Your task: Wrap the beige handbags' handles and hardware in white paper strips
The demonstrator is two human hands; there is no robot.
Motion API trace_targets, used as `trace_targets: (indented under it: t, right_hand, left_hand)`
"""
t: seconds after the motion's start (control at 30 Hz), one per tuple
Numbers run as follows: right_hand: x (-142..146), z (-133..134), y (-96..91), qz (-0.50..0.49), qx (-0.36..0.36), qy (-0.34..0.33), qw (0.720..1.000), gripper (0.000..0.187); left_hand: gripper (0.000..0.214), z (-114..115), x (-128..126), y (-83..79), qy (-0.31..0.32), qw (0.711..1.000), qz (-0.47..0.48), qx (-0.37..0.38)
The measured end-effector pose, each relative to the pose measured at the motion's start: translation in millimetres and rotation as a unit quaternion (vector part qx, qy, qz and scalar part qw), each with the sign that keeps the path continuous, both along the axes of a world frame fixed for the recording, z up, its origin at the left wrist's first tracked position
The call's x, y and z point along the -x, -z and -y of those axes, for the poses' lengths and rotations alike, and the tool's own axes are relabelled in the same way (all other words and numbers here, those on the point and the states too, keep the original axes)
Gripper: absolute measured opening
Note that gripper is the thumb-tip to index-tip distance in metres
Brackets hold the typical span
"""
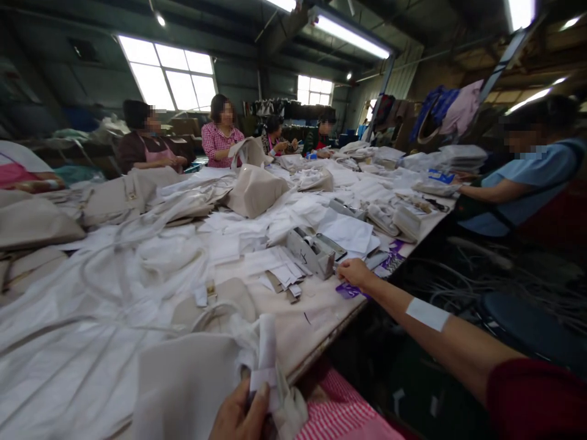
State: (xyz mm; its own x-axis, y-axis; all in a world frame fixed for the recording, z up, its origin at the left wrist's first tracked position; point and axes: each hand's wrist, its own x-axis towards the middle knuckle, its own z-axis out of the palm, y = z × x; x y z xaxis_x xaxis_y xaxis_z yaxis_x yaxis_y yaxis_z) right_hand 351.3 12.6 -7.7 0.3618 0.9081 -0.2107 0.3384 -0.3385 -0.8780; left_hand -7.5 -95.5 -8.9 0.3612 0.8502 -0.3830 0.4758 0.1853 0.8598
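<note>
At the lower middle, my left hand (241, 412) is closed, thumb on top, around a bag handle (267, 345) wrapped in white material, with a white paper strip (263, 379) around it under the thumb. The pale beige bag (183, 379) it belongs to lies against the table edge, left of that hand. My right hand (355, 273) reaches out to the grey tape dispenser (312, 253), fingers pinched together at its near end. Whatever those fingers hold is too small to make out. A loose white patch (427, 314) lies on my right forearm.
White paper pieces (282, 269) lie left of the dispenser, purple plastic (347, 291) beneath my right hand. Beige bags (257, 189) and white sheets cover much of the table (316, 324). Several people sit around it, one in light blue (527, 183) at right. A dark stool (527, 324) stands right.
</note>
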Motion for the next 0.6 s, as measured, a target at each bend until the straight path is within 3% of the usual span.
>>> trace_targets:
  t: [0.13, 0.23, 0.3, 0.43, 0.6]
  right_hand:
    - [50.5, 31.5, -13.5, -0.047, 0.013, -0.147, 0.988, 0.021]
    - [104.8, 57.6, -22.9, -0.078, 0.018, -0.319, 0.944, 0.023]
    - [136.8, 72.6, -26.5, -0.094, 0.041, -0.377, 0.92, 0.023]
    - [172.3, 87.7, -23.0, -0.042, 0.064, -0.382, 0.921, 0.022]
    - [177.7, 86.1, -16.6, 0.007, 0.098, -0.348, 0.932, 0.022]
  left_hand:
    - [0.042, 5.0, -3.1, -5.8, 0.004, 1.0, 0.02, 0.014]
    - [0.039, 7.1, -4.9, -9.2, -0.01, 1.0, 0.022, 0.016]
    - [0.039, 8.6, -5.0, -10.1, -0.013, 0.999, 0.03, 0.018]
    - [0.041, 12.0, -4.0, -11.1, -0.022, 0.999, 0.041, 0.019]
    - [0.04, 12.5, -5.0, -8.5, -0.023, 1.0, 0.014, -0.007]
